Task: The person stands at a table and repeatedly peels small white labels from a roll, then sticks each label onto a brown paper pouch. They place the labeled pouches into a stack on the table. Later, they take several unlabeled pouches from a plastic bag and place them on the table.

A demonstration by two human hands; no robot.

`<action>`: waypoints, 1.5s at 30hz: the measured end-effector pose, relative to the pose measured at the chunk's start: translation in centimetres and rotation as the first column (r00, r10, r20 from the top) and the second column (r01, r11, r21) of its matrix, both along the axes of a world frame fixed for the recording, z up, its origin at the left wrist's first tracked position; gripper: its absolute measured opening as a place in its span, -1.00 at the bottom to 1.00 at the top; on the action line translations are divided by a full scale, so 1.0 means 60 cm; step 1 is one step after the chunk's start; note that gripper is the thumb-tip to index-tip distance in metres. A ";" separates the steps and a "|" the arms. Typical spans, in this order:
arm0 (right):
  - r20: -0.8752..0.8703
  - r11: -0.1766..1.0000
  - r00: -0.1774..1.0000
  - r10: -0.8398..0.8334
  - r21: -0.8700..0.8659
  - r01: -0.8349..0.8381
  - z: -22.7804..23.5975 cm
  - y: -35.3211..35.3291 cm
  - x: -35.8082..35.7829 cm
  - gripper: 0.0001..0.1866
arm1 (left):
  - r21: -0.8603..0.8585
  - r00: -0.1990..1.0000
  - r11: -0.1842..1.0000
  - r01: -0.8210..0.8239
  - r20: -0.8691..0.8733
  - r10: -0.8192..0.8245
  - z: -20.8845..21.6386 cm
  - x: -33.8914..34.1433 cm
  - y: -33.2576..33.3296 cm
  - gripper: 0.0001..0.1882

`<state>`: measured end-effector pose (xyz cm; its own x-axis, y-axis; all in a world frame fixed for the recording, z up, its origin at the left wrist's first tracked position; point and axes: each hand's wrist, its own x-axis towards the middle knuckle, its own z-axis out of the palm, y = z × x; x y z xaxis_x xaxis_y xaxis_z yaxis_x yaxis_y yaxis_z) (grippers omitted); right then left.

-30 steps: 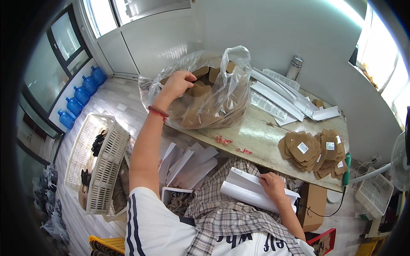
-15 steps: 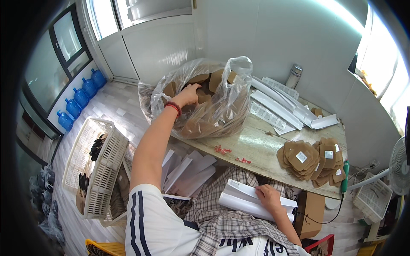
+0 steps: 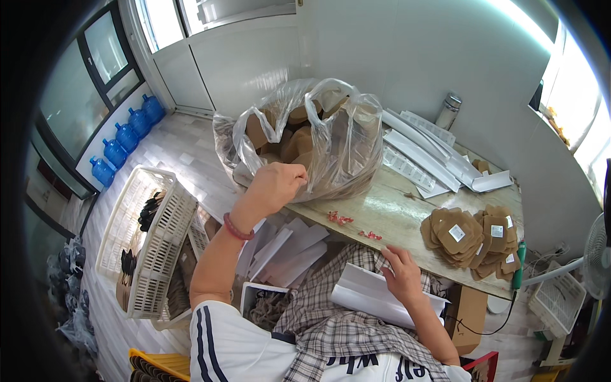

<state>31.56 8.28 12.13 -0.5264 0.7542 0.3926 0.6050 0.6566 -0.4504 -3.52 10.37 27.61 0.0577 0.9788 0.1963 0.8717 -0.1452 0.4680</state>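
Note:
My left hand (image 3: 278, 183) is closed, with fingers curled at the near side of a clear plastic bag (image 3: 356, 149). Whatever the fingers pinch is hidden. Brown flat pieces with rounded corners (image 3: 298, 144) fill the bag, which stands open on the table. Over my lap, my right hand (image 3: 404, 278) has its fingers apart, just above a curled white sheet (image 3: 363, 290) that lies on a plaid cloth (image 3: 312, 318). Right of it on the table sit stacks of similar brown pieces (image 3: 453, 234), some with small white labels.
White label sheets (image 3: 423, 153) and a flask (image 3: 449, 111) stand behind on the table (image 3: 382, 210). Red scraps (image 3: 339, 218) lie near its front edge. A green-handled tool (image 3: 520, 264) hangs at the right corner. White crates (image 3: 137, 242) are on the left floor.
My left hand has come out of the bag's mouth toward me, and its fingers have closed. My right hand has lifted off the white sheet, fingers spreading. The view has shifted slightly.

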 end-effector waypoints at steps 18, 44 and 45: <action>0.358 0.770 0.898 0.256 0.486 -0.414 0.169 0.167 -0.201 -0.79 | 0.354 0.961 0.905 0.234 -0.224 -0.161 -0.092 0.011 -0.052 -0.84; 0.114 0.963 0.993 0.042 0.261 -0.071 0.165 0.238 -0.359 -0.40 | 0.619 0.930 0.701 0.354 -0.314 -0.192 -0.110 -0.006 -0.063 -0.76; 0.115 0.973 0.993 0.029 0.223 -0.055 0.160 0.240 -0.361 -0.40 | 0.618 0.923 0.696 0.366 -0.334 -0.189 -0.112 -0.009 -0.069 -0.75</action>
<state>9.89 22.70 21.71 -0.6055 0.6292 0.4874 0.6124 0.7594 -0.2196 -4.03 6.22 20.89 0.4341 0.5342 0.7254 0.8059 -0.5901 -0.0477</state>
